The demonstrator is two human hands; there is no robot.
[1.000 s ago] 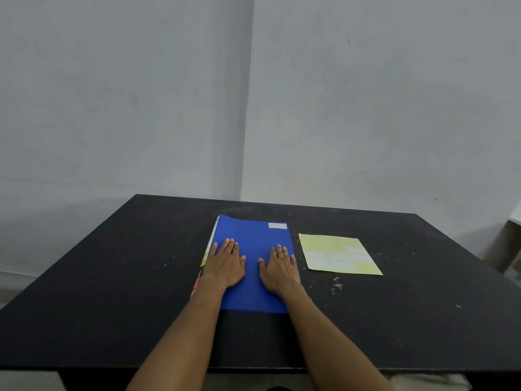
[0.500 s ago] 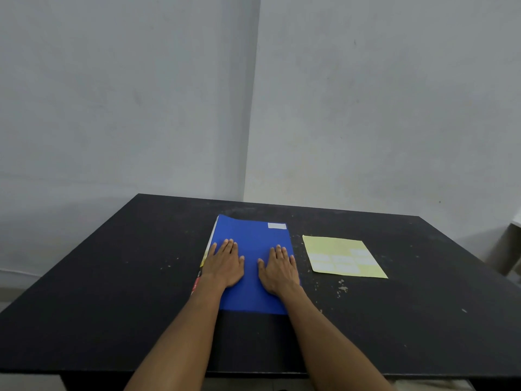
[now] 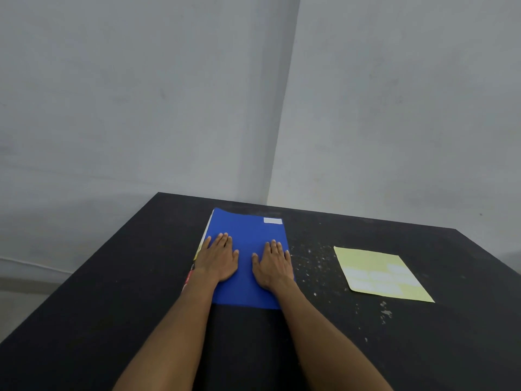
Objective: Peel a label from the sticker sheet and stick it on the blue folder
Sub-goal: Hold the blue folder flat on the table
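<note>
Sticker sheet (image 3: 380, 273) shifted right | hands flat on blue folder (image 3: 248, 249) | label seemingly stuck

Bare plain room, maybe an office — grey walls (image 3: 141, 108), black table (image 3: 112, 277) (scuffed)

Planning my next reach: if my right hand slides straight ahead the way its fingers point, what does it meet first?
Probably the white label at the blue folder's far right corner; the right hand points roughly toward it, over bare cover.
</note>
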